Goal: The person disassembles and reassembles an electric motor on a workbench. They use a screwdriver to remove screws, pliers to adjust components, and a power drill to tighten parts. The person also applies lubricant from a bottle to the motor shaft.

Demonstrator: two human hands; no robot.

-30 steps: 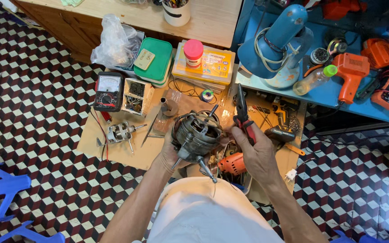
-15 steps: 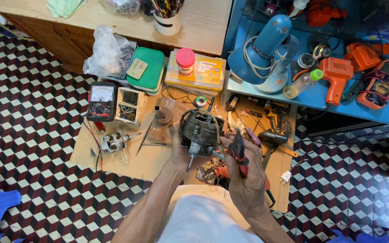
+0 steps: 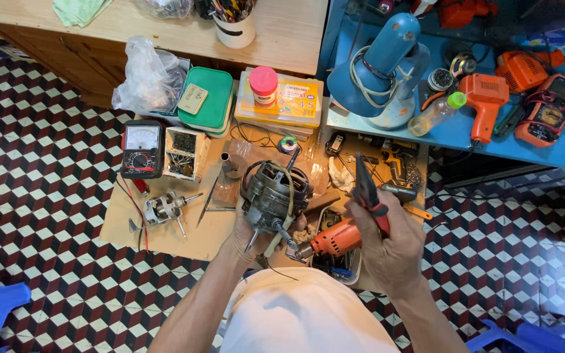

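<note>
Under the left hand: fan motor, gripped from below, shaft toward the body. Right hand closed around red-handled pliers, nose up; a second ago they sat over the motor, now pulled clear to its right. Orange drill between hands, multimeter well left.

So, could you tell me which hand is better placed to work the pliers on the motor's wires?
The right hand: it already grips the red-handled pliers, tips up, just right of the fan motor. The left hand is busy cradling the motor from below, so it likely serves best as the steadying hand.
</note>
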